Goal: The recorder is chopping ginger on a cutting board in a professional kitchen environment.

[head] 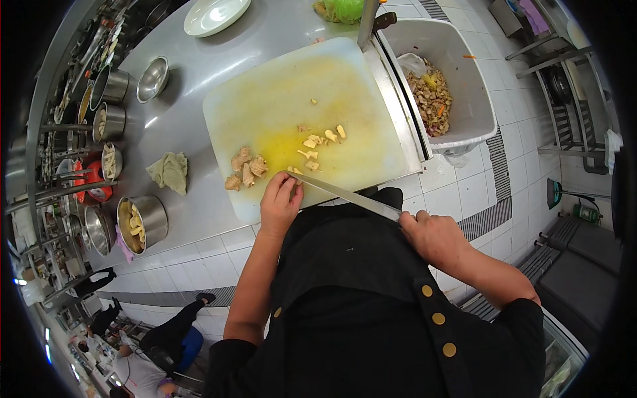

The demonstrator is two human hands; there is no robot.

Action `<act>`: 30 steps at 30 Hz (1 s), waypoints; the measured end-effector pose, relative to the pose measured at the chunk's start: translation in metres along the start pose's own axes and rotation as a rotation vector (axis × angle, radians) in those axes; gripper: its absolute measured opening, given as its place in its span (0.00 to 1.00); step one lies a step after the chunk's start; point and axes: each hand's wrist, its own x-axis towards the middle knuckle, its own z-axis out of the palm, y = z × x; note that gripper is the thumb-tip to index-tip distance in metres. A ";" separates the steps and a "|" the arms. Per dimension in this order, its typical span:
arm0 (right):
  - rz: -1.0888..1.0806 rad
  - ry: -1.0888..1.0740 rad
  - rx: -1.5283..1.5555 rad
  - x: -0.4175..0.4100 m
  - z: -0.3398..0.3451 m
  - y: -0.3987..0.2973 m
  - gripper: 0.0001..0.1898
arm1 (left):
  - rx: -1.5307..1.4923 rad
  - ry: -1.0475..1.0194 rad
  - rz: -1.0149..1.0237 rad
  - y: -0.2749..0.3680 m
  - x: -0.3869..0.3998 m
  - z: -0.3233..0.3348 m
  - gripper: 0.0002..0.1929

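Note:
My right hand [435, 239] grips the handle end of a long-bladed kitchen knife [348, 197], its blade pointing left across the near edge of a white plastic cutting board [278, 84]. At the blade's tip, my left hand [281, 206] pinches a small piece of ginger [293, 170], mostly hidden by the fingers. Several unpeeled ginger knobs [248, 169] lie on the board just left of my left hand. Pale peeled ginger pieces [311, 142] are scattered beyond the blade, near a yellow stain on the board.
A grey waste bin [463, 94] with scraps stands at the right, a knife handle [384, 21] beside it. On the steel counter are a cloth [169, 172], a metal bowl [153, 79], a pot of pale yellow pieces [154, 224] and a white plate [216, 15]. People [137, 370] work at lower left.

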 end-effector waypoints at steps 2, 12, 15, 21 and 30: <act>0.008 -0.023 -0.011 0.004 0.003 -0.001 0.07 | -0.016 0.001 0.001 -0.002 0.003 0.002 0.15; -0.026 -0.051 0.202 0.063 0.019 0.004 0.09 | -0.064 -0.017 -0.035 -0.010 -0.006 0.004 0.15; -0.008 -0.059 0.235 0.056 0.018 0.008 0.12 | -0.024 0.026 -0.040 -0.009 -0.008 -0.002 0.15; 0.034 -0.047 0.197 0.013 0.001 0.004 0.13 | -0.079 0.045 -0.076 -0.012 -0.007 -0.001 0.16; 0.040 -0.058 0.014 -0.006 -0.005 -0.005 0.08 | -0.030 0.040 -0.018 -0.007 -0.001 -0.002 0.15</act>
